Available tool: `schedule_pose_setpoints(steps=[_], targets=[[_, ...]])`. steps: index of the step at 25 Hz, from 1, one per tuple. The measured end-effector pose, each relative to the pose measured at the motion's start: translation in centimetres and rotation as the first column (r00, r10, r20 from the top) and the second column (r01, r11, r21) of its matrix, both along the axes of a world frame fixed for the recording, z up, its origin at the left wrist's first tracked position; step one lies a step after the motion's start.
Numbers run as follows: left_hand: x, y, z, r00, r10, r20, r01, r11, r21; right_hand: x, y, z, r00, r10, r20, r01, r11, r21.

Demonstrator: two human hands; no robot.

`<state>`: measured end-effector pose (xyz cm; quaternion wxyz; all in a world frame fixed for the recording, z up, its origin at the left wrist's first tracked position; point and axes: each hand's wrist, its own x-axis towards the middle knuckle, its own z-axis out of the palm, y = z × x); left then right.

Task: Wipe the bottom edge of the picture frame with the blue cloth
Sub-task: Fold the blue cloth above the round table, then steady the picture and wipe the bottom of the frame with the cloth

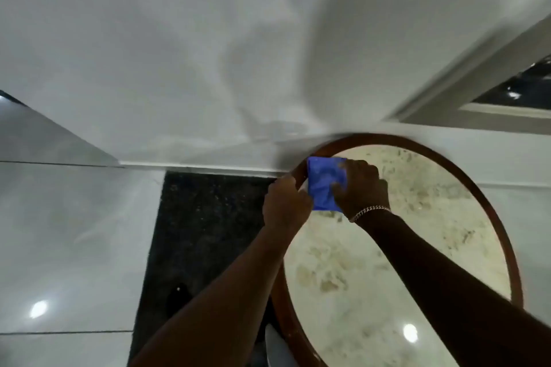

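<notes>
A round picture frame (495, 211) with a brown wooden rim stands low against the white wall, its pale mottled face filling the lower right. The blue cloth (323, 182) is pressed flat on the rim's upper left part. My right hand (362, 188), with a chain bracelet at the wrist, holds the cloth against the frame. My left hand (284, 202) grips the rim just left of the cloth and touches the cloth's edge.
A white wall (179, 53) fills the top, meeting glossy grey floor tiles (68, 232) at a white skirting. A dark speckled stone strip (202, 232) lies left of the frame. A grey door or window frame (477, 89) slants at upper right.
</notes>
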<state>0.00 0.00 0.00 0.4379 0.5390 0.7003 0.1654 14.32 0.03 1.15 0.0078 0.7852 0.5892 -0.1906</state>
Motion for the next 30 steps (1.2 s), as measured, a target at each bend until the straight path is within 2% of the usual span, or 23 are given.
schedule_pose_setpoints(steps=[2, 3, 5, 8, 10, 14, 17, 20, 22, 25, 27, 30], targets=[[2.1, 0.1, -2.5, 0.995, 0.034, 0.094, -0.027, 0.997, -0.076, 0.9, 0.2, -2.7, 0.964, -0.251, -0.092, 0.252, 0.968, 0.001], [3.2, 0.3, -3.8, 0.99, 0.046, 0.134, -0.038, 0.997, -0.062, 1.2, 0.4, -4.0, 0.93, -0.329, -0.166, 0.334, 0.943, 0.001], [4.7, 0.5, -5.2, 0.979, 0.131, 0.158, -0.12, 0.99, -0.074, 1.0, 0.6, -5.3, 0.848, -0.43, -0.309, 0.437, 0.898, -0.051], [4.8, 1.6, -4.1, 0.94, 0.27, 0.211, -0.222, 0.949, -0.225, 0.4, 1.6, -4.4, 0.686, -0.531, -0.498, 0.558, 0.823, -0.109], [3.6, 2.7, -2.2, 0.92, 0.28, 0.276, -0.2, 0.938, -0.284, -0.1, 2.4, -2.6, 0.602, -0.514, -0.612, 0.571, 0.812, -0.121], [-0.7, 4.9, 5.9, 0.85, 0.253, 0.461, -0.189, 0.965, -0.181, -2.1, 4.4, 6.1, 0.477, -0.358, -0.803, 0.562, 0.826, -0.034], [-4.4, 7.5, 13.3, 0.834, 0.151, 0.531, -0.163, 0.986, -0.024, -4.9, 6.7, 14.3, 0.38, -0.174, -0.908, 0.569, 0.818, 0.081], [-7.5, 10.2, 23.5, 0.854, 0.026, 0.52, -0.167, 0.96, 0.226, -8.1, 9.1, 24.9, 0.409, 0.07, -0.91, 0.54, 0.785, 0.303], [-9.3, 11.4, 31.2, 0.858, -0.062, 0.511, -0.183, 0.891, 0.415, -10.2, 10.2, 32.1, 0.442, 0.251, -0.861, 0.527, 0.705, 0.475], [-11.3, 12.9, 41.7, 0.894, -0.184, 0.409, -0.168, 0.708, 0.686, -12.8, 11.3, 41.8, 0.489, 0.455, -0.744, 0.545, 0.506, 0.668], [-12.3, 13.3, 47.8, 0.922, -0.206, 0.327, -0.166, 0.554, 0.816, -14.3, 11.7, 47.3, 0.499, 0.55, -0.67, 0.586, 0.356, 0.728], [-13.7, 13.1, 55.5, 0.936, -0.241, 0.255, -0.171, 0.322, 0.931, -15.9, 12.3, 54.4, 0.524, 0.651, -0.549, 0.635, 0.132, 0.762]])
